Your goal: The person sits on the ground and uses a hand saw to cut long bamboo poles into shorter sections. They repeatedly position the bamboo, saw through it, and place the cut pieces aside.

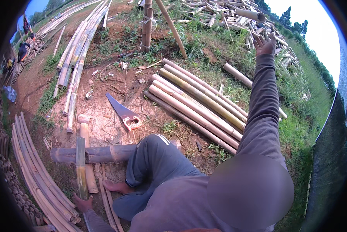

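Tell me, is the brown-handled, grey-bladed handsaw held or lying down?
Lying down: the handsaw rests on pinkish soil, its handle ungripped.

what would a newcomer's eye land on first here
Probably the right hand, raised open at the upper right before heaped bamboo. Next might be the handsaw, lying on bare soil left of the middle. Then the left hand, lower left, holding the near end of a dark bamboo piece.

Right arm (263, 104) fully outstretched, right hand (264, 44) spread wide, left forearm (97, 221) low, left hand (83, 203) curled in a grasp.
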Demonstrator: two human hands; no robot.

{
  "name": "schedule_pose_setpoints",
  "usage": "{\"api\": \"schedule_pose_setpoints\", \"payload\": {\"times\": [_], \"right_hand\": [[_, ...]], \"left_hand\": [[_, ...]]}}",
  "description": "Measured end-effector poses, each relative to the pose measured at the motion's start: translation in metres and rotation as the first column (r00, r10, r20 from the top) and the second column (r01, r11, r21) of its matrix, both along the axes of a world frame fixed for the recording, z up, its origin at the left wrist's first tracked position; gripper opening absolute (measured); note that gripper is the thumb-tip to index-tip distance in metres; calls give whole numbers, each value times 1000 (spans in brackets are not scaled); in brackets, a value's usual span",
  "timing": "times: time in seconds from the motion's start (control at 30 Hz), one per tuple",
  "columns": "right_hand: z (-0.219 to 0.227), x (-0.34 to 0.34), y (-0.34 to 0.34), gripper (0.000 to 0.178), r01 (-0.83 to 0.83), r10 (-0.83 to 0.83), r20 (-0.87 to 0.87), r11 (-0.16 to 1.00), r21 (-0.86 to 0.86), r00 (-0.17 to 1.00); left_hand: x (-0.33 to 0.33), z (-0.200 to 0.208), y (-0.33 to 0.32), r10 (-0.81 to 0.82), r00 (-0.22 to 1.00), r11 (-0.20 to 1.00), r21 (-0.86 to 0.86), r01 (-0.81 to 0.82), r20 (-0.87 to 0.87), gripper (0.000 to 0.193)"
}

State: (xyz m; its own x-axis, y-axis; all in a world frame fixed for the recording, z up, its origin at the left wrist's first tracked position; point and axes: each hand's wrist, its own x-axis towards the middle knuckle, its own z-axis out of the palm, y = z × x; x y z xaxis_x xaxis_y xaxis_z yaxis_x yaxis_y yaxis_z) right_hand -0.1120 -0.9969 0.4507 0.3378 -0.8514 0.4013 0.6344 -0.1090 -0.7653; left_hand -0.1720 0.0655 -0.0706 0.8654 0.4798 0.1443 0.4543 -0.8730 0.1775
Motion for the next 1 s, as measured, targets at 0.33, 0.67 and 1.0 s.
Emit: {"api": "schedule_pose_setpoints", "payload": {"times": [0.33,0.67,1.0], "right_hand": [[-238,-39,202,56,-463,-252,-794,700,-544,553],[-375,-67,377,52,-921,52,-954,281,-270,296],[-182,-37,496,64,-724,639,-522,80,-685,565]], "left_hand": [[-45,-5,44,-6,991,997,69,15,-136,95],[0,307,-135,-301,867,866,-265,423,398,70],[63,508,-126,-159,383,682,-179,709,910,55]]}}
